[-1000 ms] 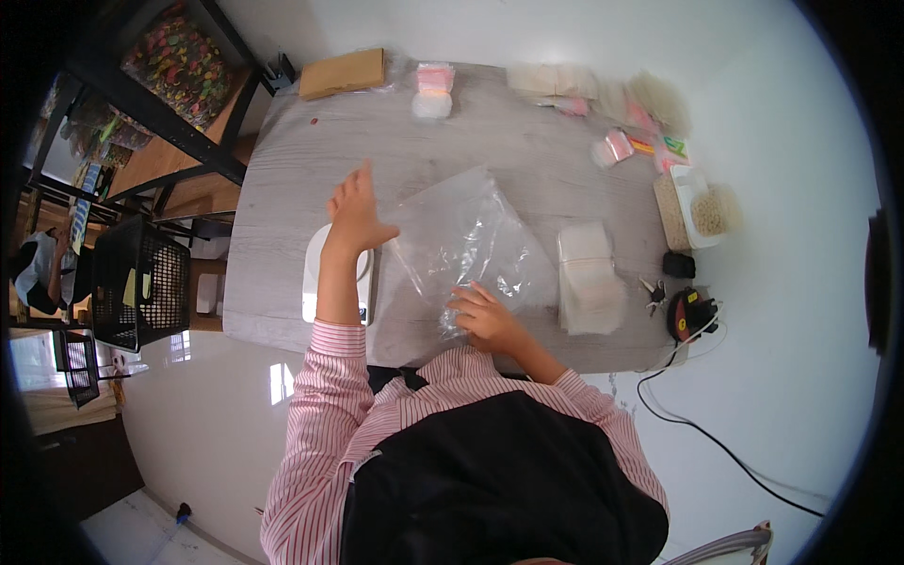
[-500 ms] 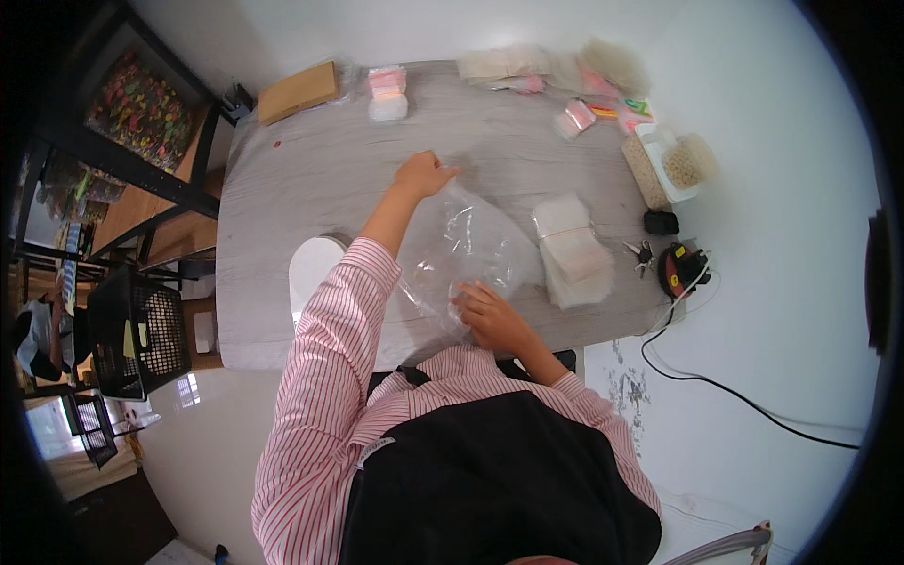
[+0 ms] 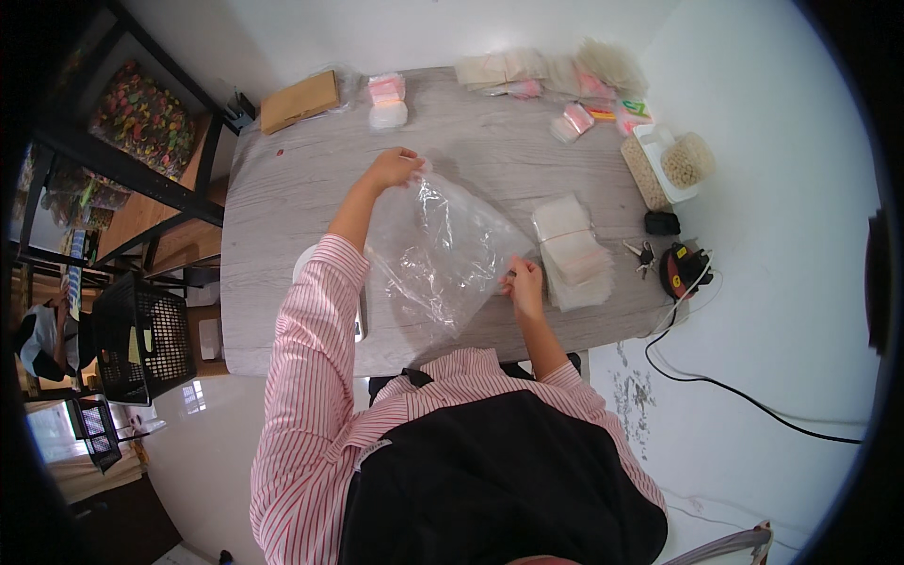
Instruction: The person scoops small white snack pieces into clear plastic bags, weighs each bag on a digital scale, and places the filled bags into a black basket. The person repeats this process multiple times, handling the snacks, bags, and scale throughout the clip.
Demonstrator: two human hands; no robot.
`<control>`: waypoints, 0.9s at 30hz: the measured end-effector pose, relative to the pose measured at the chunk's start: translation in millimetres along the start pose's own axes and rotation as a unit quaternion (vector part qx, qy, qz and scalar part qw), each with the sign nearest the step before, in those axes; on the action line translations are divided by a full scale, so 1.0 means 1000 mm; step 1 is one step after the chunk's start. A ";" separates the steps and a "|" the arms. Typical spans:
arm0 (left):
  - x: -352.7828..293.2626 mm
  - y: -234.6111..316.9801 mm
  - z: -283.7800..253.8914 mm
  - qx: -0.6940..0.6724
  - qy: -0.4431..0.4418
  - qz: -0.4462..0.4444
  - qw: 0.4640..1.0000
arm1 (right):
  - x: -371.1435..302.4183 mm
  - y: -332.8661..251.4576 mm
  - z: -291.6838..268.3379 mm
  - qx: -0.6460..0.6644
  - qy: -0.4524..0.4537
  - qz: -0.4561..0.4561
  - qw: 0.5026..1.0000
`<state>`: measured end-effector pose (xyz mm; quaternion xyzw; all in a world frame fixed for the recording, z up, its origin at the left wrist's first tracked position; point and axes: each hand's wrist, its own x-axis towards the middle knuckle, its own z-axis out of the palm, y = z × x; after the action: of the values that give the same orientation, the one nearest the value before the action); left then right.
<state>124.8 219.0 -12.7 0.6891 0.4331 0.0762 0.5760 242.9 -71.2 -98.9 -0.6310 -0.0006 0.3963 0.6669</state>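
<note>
A large clear plastic bag [image 3: 438, 250] is spread between my two hands over the grey wooden-patterned table [image 3: 282, 207]. My left hand [image 3: 395, 168] pinches its far left corner. On the bag's right edge, my right hand [image 3: 523, 282] is closed with the fingertips gripping the film. Just right of the bag lies a banded stack of translucent bags [image 3: 573, 254]. A white round-topped device [image 3: 303, 264] is mostly hidden beneath my left sleeve.
A brown cardboard box [image 3: 299, 101] and banded small bags [image 3: 387, 102] lie along the back edge. Containers of pale beads [image 3: 683, 162], keys [image 3: 644, 256] and a power strip with cables [image 3: 680, 268] sit at the right. A shelf [image 3: 141, 235] with a black basket [image 3: 146, 339] stands left.
My left hand has shifted slightly left. My right hand has moved right and away from me to the bag's right edge, and the bag is now spread wider.
</note>
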 end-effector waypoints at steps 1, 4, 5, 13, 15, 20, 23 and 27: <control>0.001 0.000 -0.003 -0.008 0.004 0.006 1.000 | 0.004 -0.005 0.001 -0.002 0.002 0.006 1.000; 0.006 0.000 -0.011 0.165 0.051 -0.008 0.985 | 0.009 -0.016 0.006 0.005 -0.007 0.003 1.000; 0.006 -0.001 -0.014 0.154 0.048 -0.005 0.987 | 0.008 -0.017 0.009 0.005 -0.005 -0.011 1.000; 0.008 -0.003 -0.024 -0.026 0.091 0.069 0.993 | -0.005 -0.018 0.009 0.077 -0.011 -0.071 0.994; 0.009 -0.002 -0.022 0.006 0.091 -0.004 0.996 | -0.005 -0.019 0.008 0.082 -0.006 -0.056 0.995; 0.014 -0.011 -0.021 0.099 0.066 0.029 0.992 | -0.003 -0.018 0.006 0.037 -0.003 -0.091 0.995; 0.021 -0.018 -0.020 0.040 0.083 0.073 0.993 | -0.001 -0.019 0.005 0.052 -0.011 -0.074 0.996; 0.028 -0.017 -0.017 -0.013 0.044 -0.030 0.999 | 0.002 -0.024 0.008 0.037 -0.008 -0.068 0.997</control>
<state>123.4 249.8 -32.9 0.6645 0.4773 0.0945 0.5672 252.7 -60.8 -78.1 -0.6011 -0.0340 0.3545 0.7155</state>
